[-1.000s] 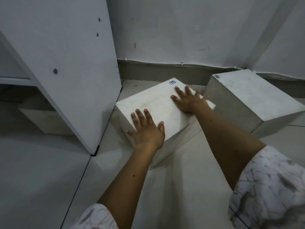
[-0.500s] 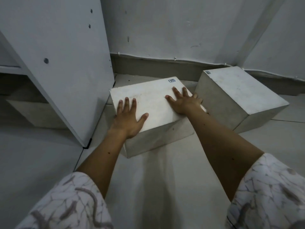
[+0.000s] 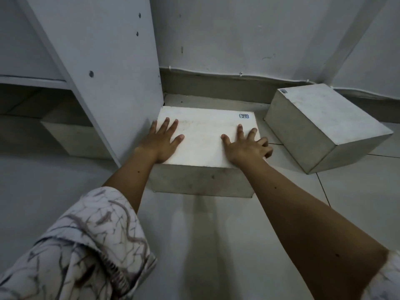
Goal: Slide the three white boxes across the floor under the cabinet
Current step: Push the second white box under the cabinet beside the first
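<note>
White box [image 3: 203, 137], both hands' fingers [image 3: 171, 126] spread flat on top

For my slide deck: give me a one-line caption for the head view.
Both hands, left and right, pressed flat on white box beside cabinet panel.

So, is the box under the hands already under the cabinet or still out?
Out. The box lies on open floor right of the cabinet side panel.

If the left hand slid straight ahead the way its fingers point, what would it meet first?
The left hand lies flat on the middle box, fingers pointing toward the wall. It would probably skim the cabinet side panel beside it, then meet the wall skirting; depth is unclear.
</note>
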